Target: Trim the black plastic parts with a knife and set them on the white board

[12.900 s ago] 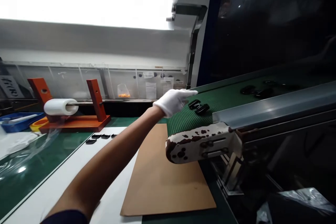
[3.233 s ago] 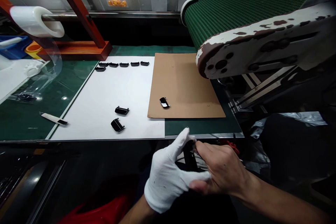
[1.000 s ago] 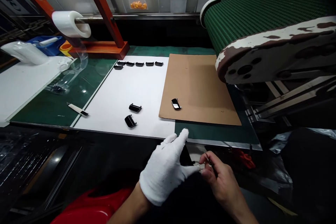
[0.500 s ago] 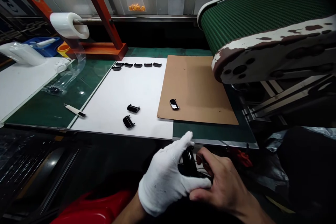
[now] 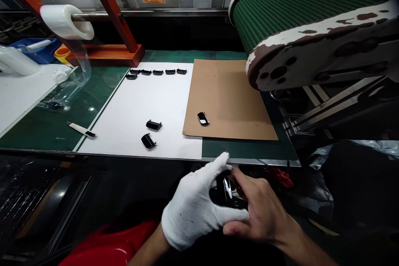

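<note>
My left hand (image 5: 196, 208), in a white glove, is closed around a small glossy black plastic part (image 5: 225, 189) held below the table's front edge. My bare right hand (image 5: 260, 210) touches the same part from the right, its fingers pinched against it. Two loose black parts (image 5: 153, 125) (image 5: 148, 141) lie on the white sheet (image 5: 137, 104). Another black part (image 5: 202, 118) rests on the brown cardboard (image 5: 230, 99). A row of several black parts (image 5: 157, 72) lines the sheet's far edge.
A green conveyor belt (image 5: 299, 4) with a chipped white end cover overhangs the table at the right. A film roll (image 5: 67, 20) hangs on an orange stand at the back left. A small knife (image 5: 81, 129) lies on the green mat. A blue tray (image 5: 34, 48) sits far left.
Both hands have stayed together on the black part below the table edge; a second ago they were slightly apart. The view has tilted a little.
</note>
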`<state>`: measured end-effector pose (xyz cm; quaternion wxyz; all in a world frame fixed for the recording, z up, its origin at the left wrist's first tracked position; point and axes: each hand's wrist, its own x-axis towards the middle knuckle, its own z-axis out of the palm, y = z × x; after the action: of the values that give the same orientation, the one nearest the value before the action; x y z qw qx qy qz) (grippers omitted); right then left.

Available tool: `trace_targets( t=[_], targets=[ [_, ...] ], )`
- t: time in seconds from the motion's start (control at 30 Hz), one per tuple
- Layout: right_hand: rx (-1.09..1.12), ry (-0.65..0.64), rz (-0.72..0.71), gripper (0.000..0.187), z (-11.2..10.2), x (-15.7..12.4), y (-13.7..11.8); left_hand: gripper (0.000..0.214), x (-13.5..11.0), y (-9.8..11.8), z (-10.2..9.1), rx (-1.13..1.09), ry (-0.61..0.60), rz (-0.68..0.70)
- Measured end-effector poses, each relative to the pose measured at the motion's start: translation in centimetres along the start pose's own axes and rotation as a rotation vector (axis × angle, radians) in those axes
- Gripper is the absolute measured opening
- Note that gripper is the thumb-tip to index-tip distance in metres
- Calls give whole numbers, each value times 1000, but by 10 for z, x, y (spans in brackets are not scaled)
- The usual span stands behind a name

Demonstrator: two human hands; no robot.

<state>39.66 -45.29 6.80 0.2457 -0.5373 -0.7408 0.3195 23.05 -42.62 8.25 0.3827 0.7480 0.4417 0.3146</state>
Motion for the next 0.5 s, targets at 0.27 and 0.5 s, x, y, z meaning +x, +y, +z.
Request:
trace_targets(
  t=[0.27,0.5],
  targets=[
    [-27,13,-23,89,7,1,3,91,1,-1,0,-41,-15,-55],
    [-174,154,-148,81,15,0,4,90,1,-3,-2,-30,-20,-95]
  ],
)
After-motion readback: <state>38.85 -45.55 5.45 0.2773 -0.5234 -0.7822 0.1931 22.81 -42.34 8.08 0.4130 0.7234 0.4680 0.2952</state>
